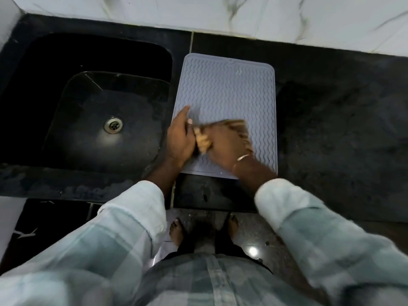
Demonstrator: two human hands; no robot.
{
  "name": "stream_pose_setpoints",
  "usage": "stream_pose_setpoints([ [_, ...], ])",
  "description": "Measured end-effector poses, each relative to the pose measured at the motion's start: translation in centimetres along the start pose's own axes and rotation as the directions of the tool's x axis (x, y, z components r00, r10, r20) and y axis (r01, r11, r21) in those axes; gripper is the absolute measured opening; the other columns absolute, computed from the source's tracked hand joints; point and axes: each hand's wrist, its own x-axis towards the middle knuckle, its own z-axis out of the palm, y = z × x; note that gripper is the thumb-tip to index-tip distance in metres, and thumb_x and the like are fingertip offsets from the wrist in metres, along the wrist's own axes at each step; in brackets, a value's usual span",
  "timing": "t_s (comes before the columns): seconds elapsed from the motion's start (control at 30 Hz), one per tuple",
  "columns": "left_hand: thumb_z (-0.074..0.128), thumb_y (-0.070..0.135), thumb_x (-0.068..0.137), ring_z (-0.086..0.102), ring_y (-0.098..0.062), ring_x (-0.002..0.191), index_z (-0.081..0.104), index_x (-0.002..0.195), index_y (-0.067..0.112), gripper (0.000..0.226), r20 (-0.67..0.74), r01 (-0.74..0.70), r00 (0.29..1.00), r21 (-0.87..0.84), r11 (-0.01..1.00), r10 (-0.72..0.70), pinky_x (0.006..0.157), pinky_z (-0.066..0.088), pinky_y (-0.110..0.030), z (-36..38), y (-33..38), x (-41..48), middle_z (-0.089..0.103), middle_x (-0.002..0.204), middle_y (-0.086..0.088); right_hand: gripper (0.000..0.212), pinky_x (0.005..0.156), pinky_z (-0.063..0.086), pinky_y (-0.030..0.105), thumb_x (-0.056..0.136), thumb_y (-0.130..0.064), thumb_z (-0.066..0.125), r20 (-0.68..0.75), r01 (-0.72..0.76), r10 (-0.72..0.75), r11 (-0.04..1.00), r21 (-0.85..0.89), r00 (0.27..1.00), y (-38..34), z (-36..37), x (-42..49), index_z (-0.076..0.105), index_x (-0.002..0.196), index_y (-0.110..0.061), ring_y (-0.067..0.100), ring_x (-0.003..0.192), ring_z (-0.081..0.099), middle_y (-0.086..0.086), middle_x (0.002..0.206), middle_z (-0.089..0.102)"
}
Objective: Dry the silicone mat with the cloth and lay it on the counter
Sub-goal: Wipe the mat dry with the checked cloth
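A grey silicone mat (227,91) with a wavy ribbed pattern lies flat on the black counter (342,120), just right of the sink. My right hand (227,144) is blurred and closed on a tan, brown-striped cloth (204,143), which presses on the mat's near part. My left hand (180,138) rests on the mat's near left edge, fingers flat and pointing away, holding nothing.
A deep black sink (95,111) with a steel drain (113,124) lies left of the mat. A white marbled wall (220,12) backs the counter. Bare dark counter stretches to the mat's right. My feet show on the floor below.
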Motion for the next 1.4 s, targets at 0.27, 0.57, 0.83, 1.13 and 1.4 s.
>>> stream_pose_setpoints([
  [0.27, 0.037, 0.031, 0.100, 0.027, -0.029, 0.143, 0.040, 0.143, 0.006, 0.050, 0.170, -0.199, 0.977, 0.490, 0.849, 0.131, 0.119, 0.019, -0.042, 1.9, -2.3, -0.2, 0.037, 0.151, -0.017, 0.036, 0.086, 0.045, 0.036, 0.085, -0.039, 0.052, 0.292, 0.038, -0.021, 0.998, -0.054, 0.956, 8.8, -2.3, -6.6, 0.064, 0.105, -0.013, 0.032, 0.103, 0.061, 0.011, 0.109, 0.066],
  [0.57, 0.031, 0.057, 0.097, 0.013, -0.027, 0.147, 0.034, 0.147, 0.022, 0.061, 0.205, -0.169, 0.977, 0.598, 0.783, 0.054, 0.120, 0.012, -0.044, 2.4, -2.3, -0.4, 0.020, 0.159, -0.012, 0.008, 0.070, 0.049, 0.032, 0.083, -0.016, 0.057, -0.162, -0.183, 0.175, 0.983, -0.031, 0.971, 8.7, -5.9, -1.0, 0.062, 0.090, -0.017, 0.030, 0.084, 0.065, 0.007, 0.092, 0.066],
  [0.83, 0.033, 0.061, 0.093, 0.011, -0.028, 0.147, 0.031, 0.148, 0.023, 0.067, 0.216, -0.172, 0.975, 0.623, 0.763, 0.044, 0.120, 0.011, -0.044, 2.3, -2.3, -0.5, 0.017, 0.159, -0.012, 0.019, 0.082, 0.046, 0.037, 0.087, -0.022, 0.058, 0.332, 0.170, -0.150, 0.985, -0.032, 0.931, 9.1, -2.4, -8.2, 0.063, 0.104, -0.015, 0.028, 0.102, 0.058, 0.007, 0.107, 0.064],
  [1.13, 0.028, 0.068, 0.091, 0.012, -0.026, 0.147, 0.032, 0.147, 0.024, 0.071, 0.189, -0.145, 0.982, 0.628, 0.764, 0.031, 0.119, 0.012, -0.044, 2.6, -2.2, -0.5, 0.019, 0.159, -0.011, 0.031, 0.083, 0.052, 0.037, 0.091, -0.015, 0.054, -0.057, -0.148, 0.164, 0.964, 0.221, 0.985, 9.5, -6.5, -1.4, 0.058, 0.122, -0.017, 0.026, 0.094, 0.063, 0.006, 0.105, 0.068],
  [1.4, 0.035, 0.063, 0.091, 0.017, -0.029, 0.146, 0.036, 0.144, 0.022, 0.067, 0.151, -0.129, 0.988, 0.644, 0.754, 0.039, 0.117, 0.017, -0.048, 3.5, -2.1, -0.3, 0.025, 0.156, -0.013, 0.032, 0.089, 0.052, 0.035, 0.088, -0.019, 0.058, 0.308, -0.016, -0.051, 0.978, 0.210, 0.950, 7.4, 0.0, -10.1, 0.063, 0.120, -0.020, 0.024, 0.103, 0.064, 0.002, 0.115, 0.069],
])
